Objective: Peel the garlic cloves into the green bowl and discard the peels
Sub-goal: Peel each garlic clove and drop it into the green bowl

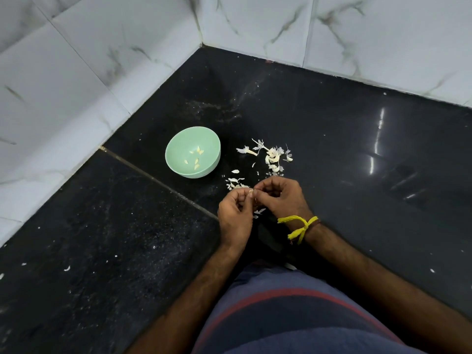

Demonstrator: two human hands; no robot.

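Note:
The green bowl (178,146) stands on the black counter with several peeled garlic cloves (195,159) lying in it. To its right lies a heap of unpeeled cloves and papery peels (272,157). More peels (234,182) are scattered just above my hands. My left hand (235,215) and my right hand (279,198) meet fingertip to fingertip, both pinching a small garlic clove (251,192) that is mostly hidden between the fingers. A yellow thread is tied around my right wrist.
The black stone counter (344,149) fills a corner between two white marble-tiled walls (76,72). A seam (158,180) runs diagonally across the counter below the bowl. Small white peel flecks (67,269) dot the near left area. My striped shirt shows at the bottom.

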